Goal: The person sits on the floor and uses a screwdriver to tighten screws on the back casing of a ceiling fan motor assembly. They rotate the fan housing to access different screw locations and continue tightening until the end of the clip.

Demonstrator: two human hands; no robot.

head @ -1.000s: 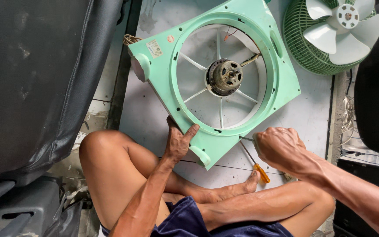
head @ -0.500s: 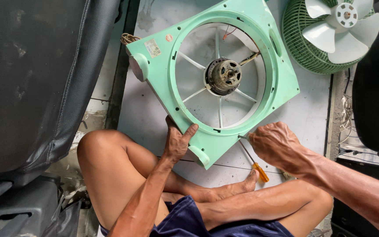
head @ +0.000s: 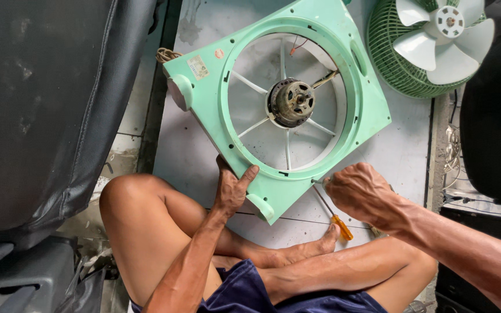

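On the pale floor between your crossed legs lies the mint-green square fan housing [head: 343, 75], tilted so one corner points back at you, its bare motor [head: 292, 102] sitting in the middle of the round opening. Your left hand [head: 231, 188] grips the near left edge of the frame, fingers [head: 246, 175] hooked over the rim and thumb beneath. Your right hand [head: 362, 191] is curled shut at the near right edge, touching the frame; what it pinches I cannot tell. Just beside and beneath that hand a screwdriver with an orange handle [head: 341, 227] lies on the floor, its long axis running from the frame's edge toward your foot, nearer your right hand. A green grille with white fan blades [head: 436, 35] rests beyond, well apart.
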